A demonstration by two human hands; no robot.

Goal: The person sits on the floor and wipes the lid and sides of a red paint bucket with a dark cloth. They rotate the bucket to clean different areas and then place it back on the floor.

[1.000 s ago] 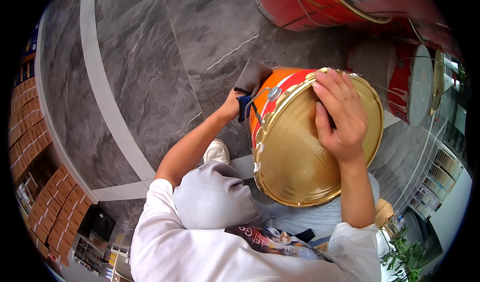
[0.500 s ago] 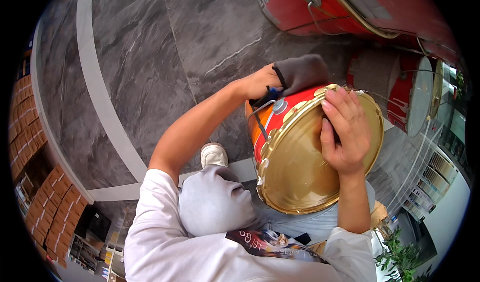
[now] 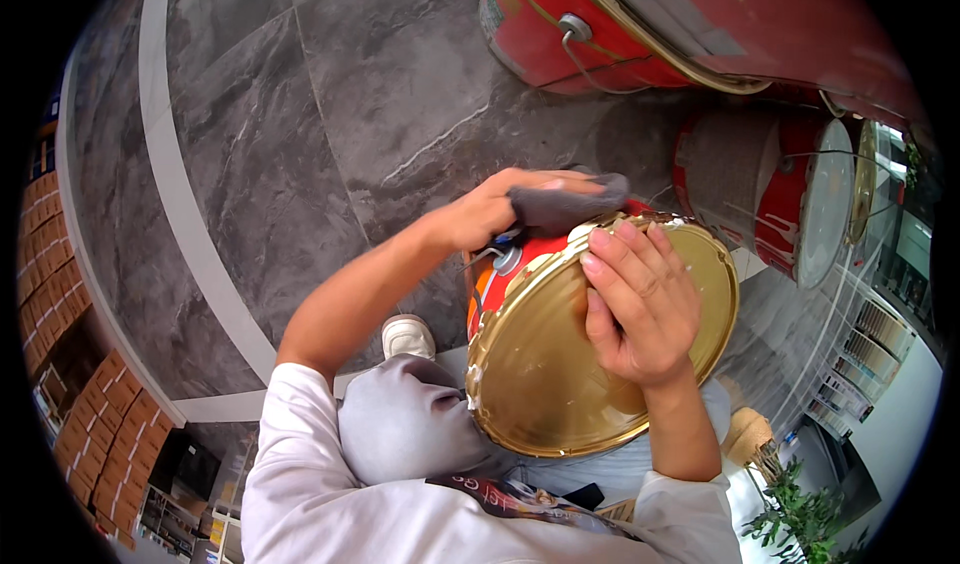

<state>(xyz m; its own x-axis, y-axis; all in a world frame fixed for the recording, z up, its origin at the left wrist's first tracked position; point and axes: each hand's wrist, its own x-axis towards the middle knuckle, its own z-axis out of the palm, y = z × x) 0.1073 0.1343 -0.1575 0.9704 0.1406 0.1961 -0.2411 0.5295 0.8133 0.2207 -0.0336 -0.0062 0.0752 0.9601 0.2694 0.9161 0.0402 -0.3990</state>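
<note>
A red and orange paint bucket [image 3: 490, 282] with a gold metal lid [image 3: 560, 364] leans toward my legs, its lid tilted up at me. White smears of paint or residue show along the lid's rim. My left hand [image 3: 490, 209] reaches round the far left side, its fingers over a dark grey cloth [image 3: 565, 206] pressed on the bucket's side just below the rim. The bucket's wire handle joint is beside that hand. Across the lid lies my right hand [image 3: 645, 309], palm down, fingers stretched out to the upper rim.
A large red bucket [image 3: 600, 34] with a wire handle stands at the upper right. Beyond my bucket is another red one [image 3: 780, 189] with a pale lid. Stacked cardboard boxes [image 3: 110, 414] line the far left, and a potted plant [image 3: 800, 514] is at lower right.
My left hand has shifted its grip, with its fingers now stretched over the cloth. In the picture, the bucket and my right hand sit slightly lower and further left.
</note>
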